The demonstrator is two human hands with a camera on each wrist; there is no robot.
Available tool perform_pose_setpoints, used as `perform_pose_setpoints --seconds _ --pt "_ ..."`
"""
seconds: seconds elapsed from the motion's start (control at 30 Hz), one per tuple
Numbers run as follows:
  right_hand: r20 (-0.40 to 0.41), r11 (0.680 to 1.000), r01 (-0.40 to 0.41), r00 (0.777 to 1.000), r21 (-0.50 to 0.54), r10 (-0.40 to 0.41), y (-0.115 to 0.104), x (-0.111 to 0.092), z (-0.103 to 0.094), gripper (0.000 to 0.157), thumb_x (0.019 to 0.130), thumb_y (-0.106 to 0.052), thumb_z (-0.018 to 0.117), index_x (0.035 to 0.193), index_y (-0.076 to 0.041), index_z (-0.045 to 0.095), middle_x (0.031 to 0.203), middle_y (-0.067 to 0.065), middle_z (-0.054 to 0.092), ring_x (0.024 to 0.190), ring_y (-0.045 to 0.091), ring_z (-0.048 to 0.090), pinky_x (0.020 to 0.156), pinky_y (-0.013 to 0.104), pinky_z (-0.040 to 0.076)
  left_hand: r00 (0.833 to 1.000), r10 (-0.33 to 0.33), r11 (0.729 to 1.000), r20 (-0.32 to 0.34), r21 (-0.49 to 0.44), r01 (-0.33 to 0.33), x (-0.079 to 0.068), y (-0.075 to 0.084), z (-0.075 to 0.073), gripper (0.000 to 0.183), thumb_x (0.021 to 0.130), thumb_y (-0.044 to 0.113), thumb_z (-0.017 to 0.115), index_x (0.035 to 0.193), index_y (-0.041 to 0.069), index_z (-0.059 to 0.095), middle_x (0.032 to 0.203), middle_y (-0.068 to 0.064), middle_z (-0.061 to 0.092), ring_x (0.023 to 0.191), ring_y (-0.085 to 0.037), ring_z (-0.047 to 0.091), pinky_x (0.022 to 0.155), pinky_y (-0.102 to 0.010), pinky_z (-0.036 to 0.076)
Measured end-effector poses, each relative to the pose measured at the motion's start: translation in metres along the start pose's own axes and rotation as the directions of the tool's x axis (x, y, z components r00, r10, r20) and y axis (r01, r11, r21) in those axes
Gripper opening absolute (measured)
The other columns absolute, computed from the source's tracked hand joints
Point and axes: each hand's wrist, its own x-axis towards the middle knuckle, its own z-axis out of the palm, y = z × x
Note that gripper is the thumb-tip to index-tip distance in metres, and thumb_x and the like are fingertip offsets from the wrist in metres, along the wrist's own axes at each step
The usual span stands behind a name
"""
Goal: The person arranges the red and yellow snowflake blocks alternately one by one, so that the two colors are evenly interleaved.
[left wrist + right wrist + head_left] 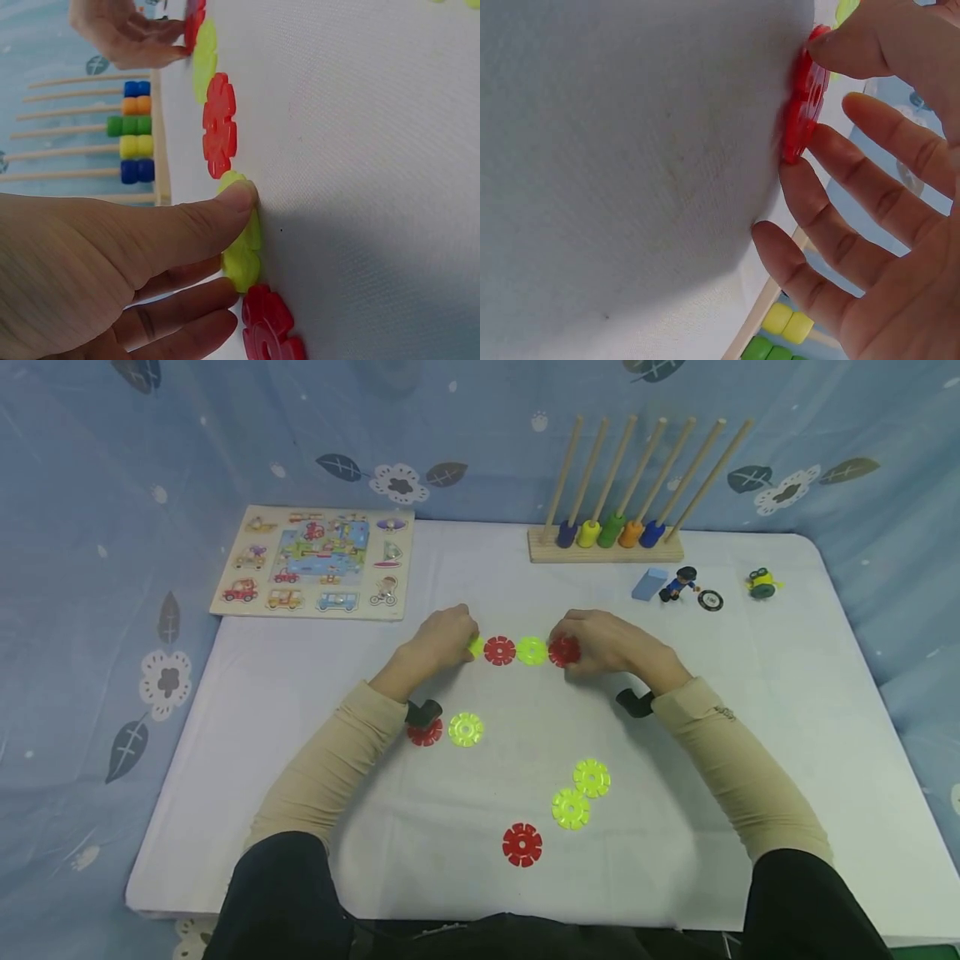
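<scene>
A row of red and yellow-green notched plastic discs lies on the white table, with a red disc (499, 651) and a yellow-green disc (532, 651) showing between the hands. At the row's left, my left hand (441, 639) pinches a yellow-green disc (241, 262) between thumb and fingers. Beside those fingers, the left wrist view shows another red disc (270, 330), which the hand seems to hide in the head view. My right hand (603, 643) holds the red disc (807, 97) at the right end, thumb on one edge and fingertips at the opposite edge.
Nearer the body lie loose discs: red (425, 734), yellow-green (466, 729), two touching yellow-green ones (572, 810) and red (522, 845). Behind stand a picture puzzle board (311, 564) and a bead rack (606, 553). Small toys, including a figure (679, 583), sit back right.
</scene>
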Motion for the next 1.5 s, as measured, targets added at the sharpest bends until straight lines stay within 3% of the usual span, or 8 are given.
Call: perform_pose_setpoints --seconds 0.37,0.63,0.77,0.93,1.1,1.5 --pt "0.002 0.999 -0.018 1.000 -0.030 0.018 -0.003 -0.005 -0.002 0.045 0.074 -0.028 0.079 0.117 -0.018 0.067 0.115 0.003 0.063 0.097 0.019 0.058 0.089 0.040 0.050 1.000 -0.008 1.000 0.009 -0.014 0.008 -0.001 0.001 0.000 0.028 0.083 0.018 0.075 0.106 0.003 0.071 0.102 -0.011 0.060 0.091 -0.025 0.058 0.084 -0.037 0.051" --pt "-0.069 0.991 0.081 0.994 -0.103 -0.089 -0.012 -0.035 -0.009 0.039 0.077 -0.026 0.078 0.113 -0.013 0.067 0.118 0.007 0.066 0.110 0.028 0.061 0.096 0.047 0.049 1.000 -0.018 1.000 0.006 -0.011 0.018 0.000 0.001 -0.002 0.029 0.083 0.017 0.075 0.107 0.003 0.070 0.102 -0.011 0.060 0.091 -0.025 0.058 0.084 -0.037 0.051" --pt "-0.031 0.986 0.136 0.990 -0.096 -0.140 -0.024 -0.056 -0.002 0.043 0.074 -0.028 0.081 0.113 -0.015 0.068 0.117 0.006 0.066 0.108 0.028 0.062 0.093 0.048 0.050 1.000 -0.020 1.000 0.005 -0.006 0.021 0.001 0.000 0.000 0.029 0.083 0.018 0.075 0.108 0.003 0.071 0.102 -0.011 0.060 0.091 -0.025 0.058 0.084 -0.037 0.051" --pt "0.063 0.982 0.154 0.987 -0.108 -0.148 -0.045 -0.083 0.017 0.053 0.066 -0.037 0.086 0.114 -0.022 0.068 0.118 -0.001 0.066 0.106 0.022 0.061 0.093 0.045 0.050 1.000 -0.019 1.000 0.014 0.007 0.018 0.002 -0.001 0.000 0.027 0.084 0.018 0.074 0.107 0.003 0.071 0.102 -0.011 0.060 0.091 -0.024 0.057 0.084 -0.037 0.051" --pt "0.150 0.963 0.227 0.967 -0.143 -0.205 -0.064 -0.103 0.036 0.058 0.064 -0.042 0.087 0.116 -0.027 0.067 0.118 -0.002 0.063 0.104 0.018 0.060 0.093 0.044 0.049 1.000 -0.020 1.000 -0.002 -0.004 0.020 -0.001 0.001 -0.001 0.027 0.083 0.016 0.075 0.106 0.002 0.071 0.098 -0.010 0.060 0.088 -0.022 0.057 0.081 -0.035 0.051" --pt "0.168 0.946 0.255 0.960 -0.200 -0.224 -0.082 -0.117 0.059 0.058 0.061 -0.039 0.088 0.112 -0.026 0.064 0.113 -0.001 0.057 0.094 0.016 0.056 0.085 0.039 0.052 1.000 -0.012 1.000 -0.022 -0.014 0.011 0.000 -0.001 0.004 0.029 0.083 0.018 0.075 0.108 0.003 0.071 0.098 -0.010 0.060 0.087 -0.022 0.055 0.079 -0.035 0.049"
